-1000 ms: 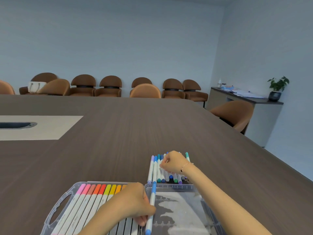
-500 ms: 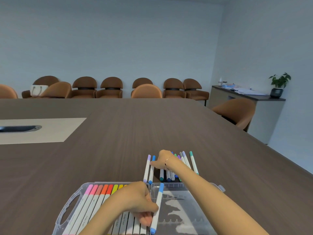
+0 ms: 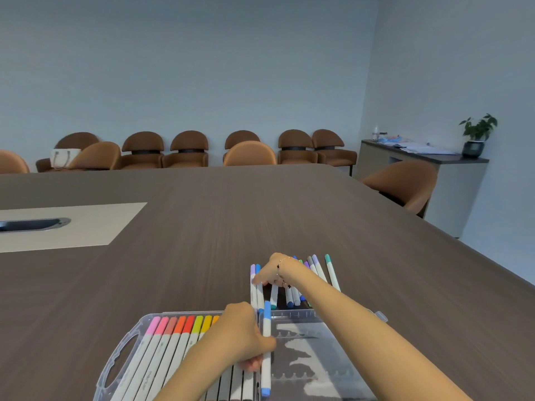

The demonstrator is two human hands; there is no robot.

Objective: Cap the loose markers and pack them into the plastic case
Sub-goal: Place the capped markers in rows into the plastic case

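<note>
Pinching a blue-capped marker at lower centre, the left hand holds it over the open plastic case. Right hand, fingers curled, presses on the loose markers just above the case.

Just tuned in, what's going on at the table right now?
A person is packing markers into a clear plastic case on a dark table. The left hand holds a blue marker over the case, next to the row of pink-to-yellow markers already packed. The right hand reaches into the loose markers lying just beyond the case. The case's right half looks mostly unfilled.
</note>
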